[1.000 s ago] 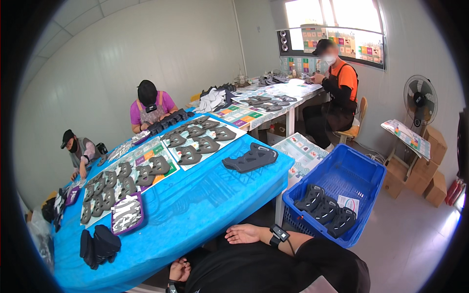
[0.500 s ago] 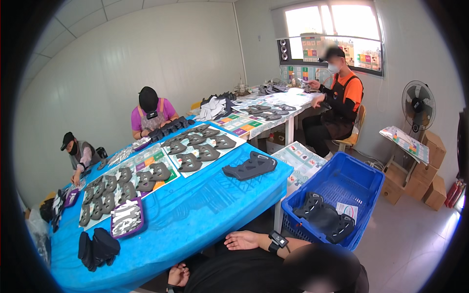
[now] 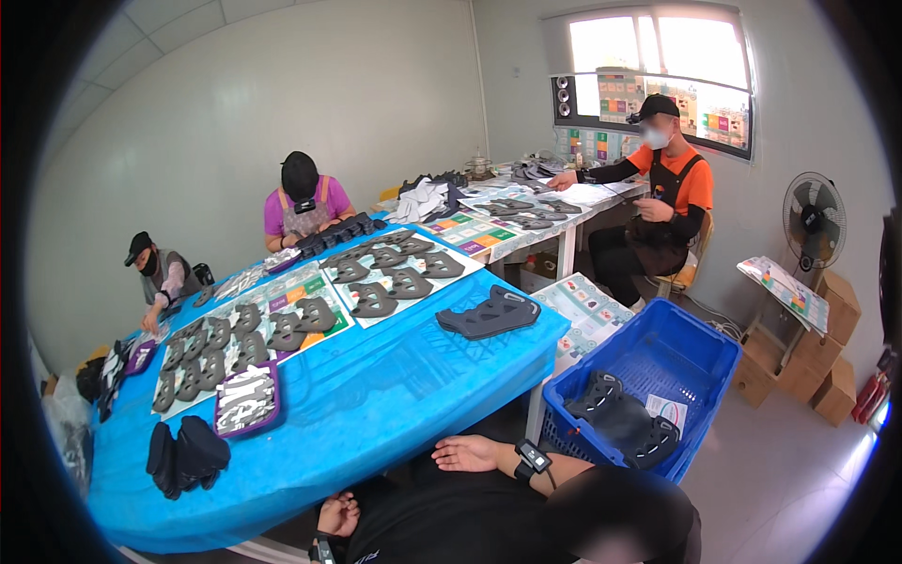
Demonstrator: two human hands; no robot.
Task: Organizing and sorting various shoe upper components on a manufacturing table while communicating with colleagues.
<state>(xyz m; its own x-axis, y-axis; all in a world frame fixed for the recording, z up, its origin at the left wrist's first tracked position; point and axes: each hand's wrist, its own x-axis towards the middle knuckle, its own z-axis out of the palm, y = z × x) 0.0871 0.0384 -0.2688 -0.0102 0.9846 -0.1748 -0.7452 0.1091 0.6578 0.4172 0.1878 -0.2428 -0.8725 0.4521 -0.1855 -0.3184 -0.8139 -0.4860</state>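
Note:
Palm up and fingers stretched, my right hand (image 3: 467,453) lies just off the near edge of the blue-covered table (image 3: 376,428). It holds nothing, and a small dark device is strapped to its wrist. My left hand (image 3: 338,514) is low beside the same edge, its fingers curled in and no object visible in them. Black fabric lies between the two hands. Nearest on the table are a bundle of dark padded pieces (image 3: 188,456), a purple tray (image 3: 274,414) of white-and-grey strips and a dark grey moulded piece (image 3: 489,314).
Beside the table stands a blue crate (image 3: 700,414) with dark moulded parts inside. Grey pads (image 3: 407,282) lie in rows on printed sheets. Three people sit around the tables, one in an orange shirt (image 3: 698,183). A fan (image 3: 814,221) and cardboard boxes (image 3: 813,362) stand right.
The view has shifted slightly. My left hand sits a little higher, while my right hand stays palm up. The orange-shirted person's hands have moved apart, one reaching over the far table.

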